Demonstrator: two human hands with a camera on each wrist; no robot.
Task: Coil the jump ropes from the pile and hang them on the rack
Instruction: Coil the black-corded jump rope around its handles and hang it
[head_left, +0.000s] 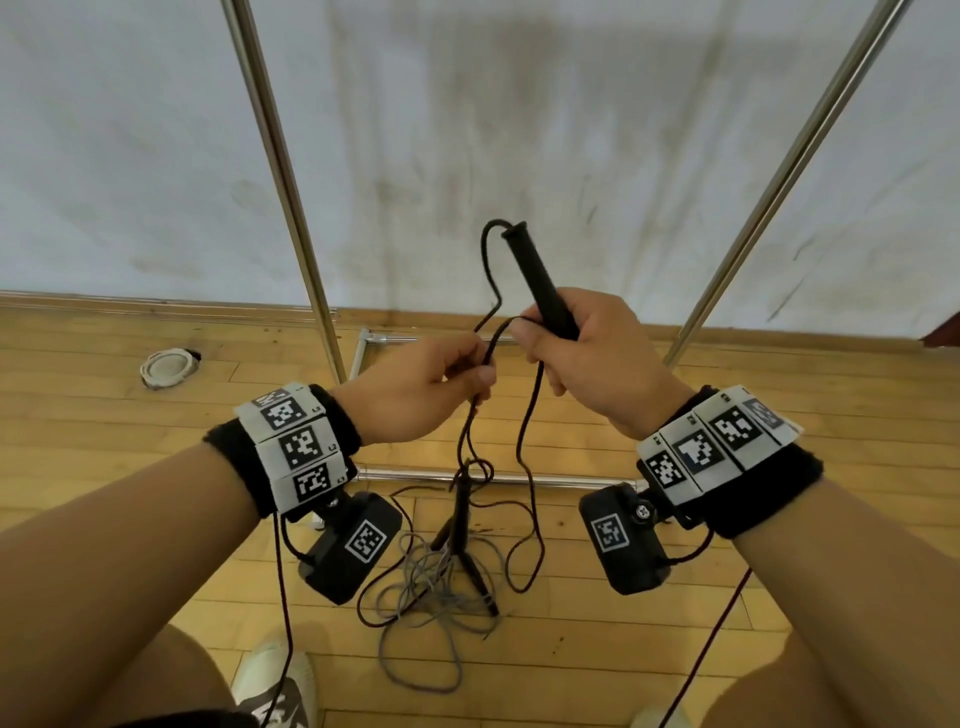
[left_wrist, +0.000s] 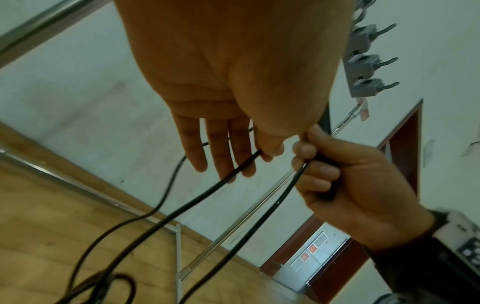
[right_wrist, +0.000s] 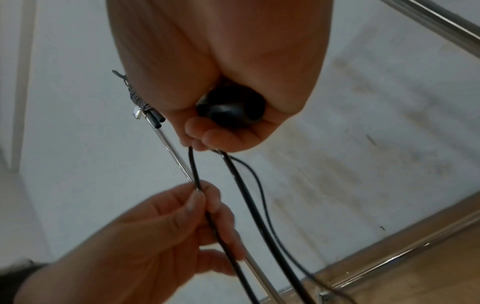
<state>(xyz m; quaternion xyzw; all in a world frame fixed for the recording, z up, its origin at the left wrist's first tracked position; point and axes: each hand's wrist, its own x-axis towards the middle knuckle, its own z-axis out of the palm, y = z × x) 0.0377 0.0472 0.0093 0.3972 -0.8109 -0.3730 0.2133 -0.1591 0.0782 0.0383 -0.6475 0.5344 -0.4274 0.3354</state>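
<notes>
the coiling step is in hand, judging by the loops forming. the right hand (head_left: 587, 358) is wrapping its fingers tight round the black handle (head_left: 540, 280) of a jump rope, holding it upright in front of the rack (head_left: 291, 208), with a strand of the cord (head_left: 524, 426) also caught under its thumb. the left hand (head_left: 421, 389) is pinching that cord between thumb and forefinger just beside the right hand, its other fingers lying straighter. the rest of the cord is trailing down to the pile (head_left: 447, 582) on the wooden floor (head_left: 104, 405), near the rack's base bar. the next move is probably calling for the left hand to draw up another length and pass it to the right hand's grip, keeping loops even and clear of the tangle below.
</notes>
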